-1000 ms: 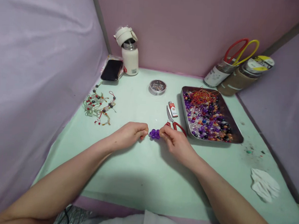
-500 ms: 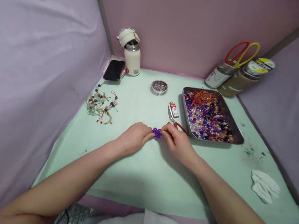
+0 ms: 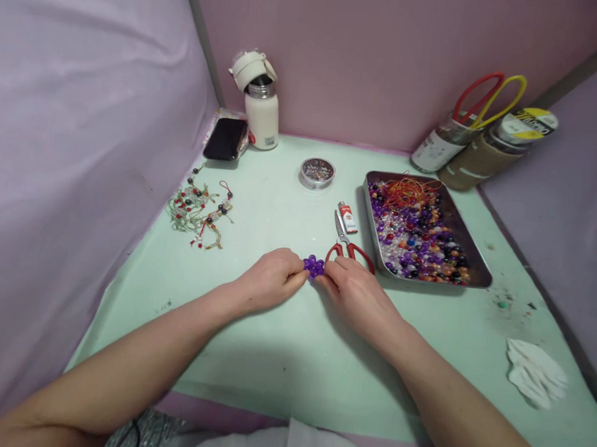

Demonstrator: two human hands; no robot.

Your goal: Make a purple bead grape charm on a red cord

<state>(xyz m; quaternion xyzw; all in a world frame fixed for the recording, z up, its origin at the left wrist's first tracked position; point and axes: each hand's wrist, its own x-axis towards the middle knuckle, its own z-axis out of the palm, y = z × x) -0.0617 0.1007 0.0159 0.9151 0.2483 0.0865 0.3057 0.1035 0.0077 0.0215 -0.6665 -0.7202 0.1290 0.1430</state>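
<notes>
A small cluster of purple beads (image 3: 314,266) is held between my two hands, over the middle of the table. My left hand (image 3: 278,276) is closed, pinching the cluster's left side with thumb and fingers. From the right, my right hand (image 3: 354,288) grips the other side, its fingertips pressed together on the beads. Any thread through the beads is too fine to make out. Red-handled scissors (image 3: 361,253) lie just behind my right hand, which partly covers their handles. Beside the blades rests a red and white lighter (image 3: 347,218).
A metal tray (image 3: 477,278) of mixed beads and orange cord stands at right. Behind it are a jar (image 3: 438,149) and a brown container (image 3: 474,167). Beaded strings (image 3: 199,205), a phone (image 3: 225,139) and an open bottle (image 3: 262,118) are left; a round case (image 3: 318,174) sits centre-back; white gloves (image 3: 535,373) lie right.
My right hand has turned knuckles-up and closed in on the beads, showing more of the scissors' handles. My left hand has barely moved. The view has shifted slightly.
</notes>
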